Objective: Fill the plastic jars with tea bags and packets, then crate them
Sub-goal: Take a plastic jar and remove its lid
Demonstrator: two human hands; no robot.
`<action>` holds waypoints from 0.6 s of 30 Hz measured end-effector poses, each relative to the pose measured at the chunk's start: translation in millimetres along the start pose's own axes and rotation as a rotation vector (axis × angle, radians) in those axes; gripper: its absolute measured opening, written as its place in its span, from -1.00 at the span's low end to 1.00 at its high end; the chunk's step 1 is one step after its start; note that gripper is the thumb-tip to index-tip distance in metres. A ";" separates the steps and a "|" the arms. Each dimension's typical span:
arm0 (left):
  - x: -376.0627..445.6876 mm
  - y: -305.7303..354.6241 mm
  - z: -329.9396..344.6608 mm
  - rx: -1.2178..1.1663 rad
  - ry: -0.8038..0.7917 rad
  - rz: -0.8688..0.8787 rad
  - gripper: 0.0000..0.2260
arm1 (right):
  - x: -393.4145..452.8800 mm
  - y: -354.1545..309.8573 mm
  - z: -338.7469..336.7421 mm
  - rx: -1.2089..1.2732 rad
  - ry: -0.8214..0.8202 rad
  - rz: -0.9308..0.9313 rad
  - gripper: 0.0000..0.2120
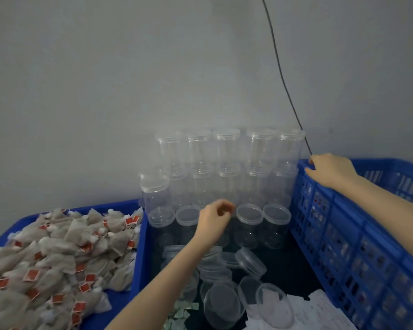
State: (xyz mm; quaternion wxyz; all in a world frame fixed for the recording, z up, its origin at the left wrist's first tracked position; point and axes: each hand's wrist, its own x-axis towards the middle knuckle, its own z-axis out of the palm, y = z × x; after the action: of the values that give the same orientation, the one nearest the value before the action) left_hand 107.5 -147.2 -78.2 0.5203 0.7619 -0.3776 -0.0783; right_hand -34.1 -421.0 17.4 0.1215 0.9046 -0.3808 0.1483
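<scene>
Blue tray [142,246], left: heaped tea bags [57,253] with red tags. Centre: clear plastic jars [224,167] stacked 2 rows high against the wall; more upright and tipped jars below on the dark table [293,263]. Blue crate [358,234], right. Black cable [281,75] hangs down the wall. Left hand [215,222]: fingers curled over an upright jar's top; hold unclear. Right hand [329,172]: grips the crate's rim.

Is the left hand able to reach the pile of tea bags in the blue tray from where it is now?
Probably yes. The left hand hovers over the clear jars, just beside the tea bags, which lie uncovered in the open blue tray. Only the tray's low wall stands between.
</scene>
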 end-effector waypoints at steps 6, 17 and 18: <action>29.9 -18.6 -69.9 0.397 0.597 -0.063 -0.45 | -31.2 -80.5 -18.0 0.172 -0.020 -0.320 -0.79; 51.8 -76.9 -116.1 0.103 0.512 -0.466 0.00 | -85.3 -228.3 24.6 0.799 -0.389 -0.549 -0.78; 53.0 -79.6 -117.7 0.087 0.496 -0.460 -0.03 | -86.8 -233.5 28.2 0.825 -0.388 -0.548 -0.78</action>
State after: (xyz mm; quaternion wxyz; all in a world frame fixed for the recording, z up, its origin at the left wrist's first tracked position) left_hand 244.3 -81.9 -78.9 0.5321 0.8445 -0.0606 0.0103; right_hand 82.4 -214.9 -65.0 -0.2827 0.9543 -0.0560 0.0786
